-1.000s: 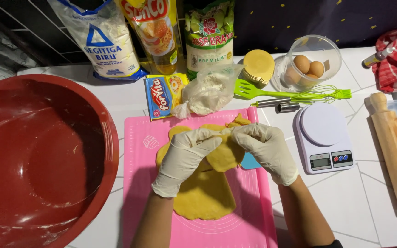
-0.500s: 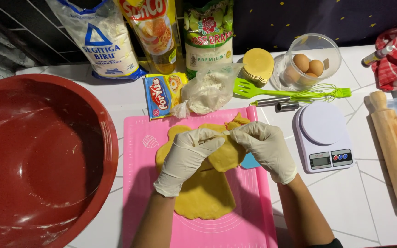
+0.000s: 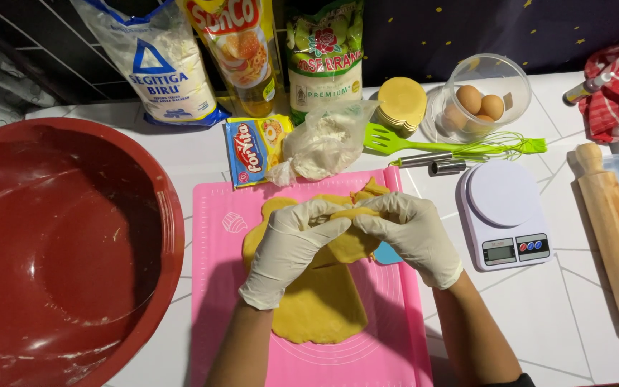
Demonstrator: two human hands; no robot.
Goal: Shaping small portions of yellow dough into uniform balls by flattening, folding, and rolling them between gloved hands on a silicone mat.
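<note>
A flat sheet of yellow dough lies on a pink silicone mat. Both my hands wear white gloves. My left hand and my right hand meet over the far half of the dough and pinch a folded flap of it between the fingers, lifting it off the mat. A small blue object peeks out under my right hand.
A big red bowl fills the left. Behind the mat stand a flour bag, an oil pouch, a sugar bag, a small sachet and a plastic bag of powder. Right: egg bowl, green spatula, whisk, scale, rolling pin.
My hands have drawn closer together over the dough, folding its far edge further toward me. Nothing else has moved.
</note>
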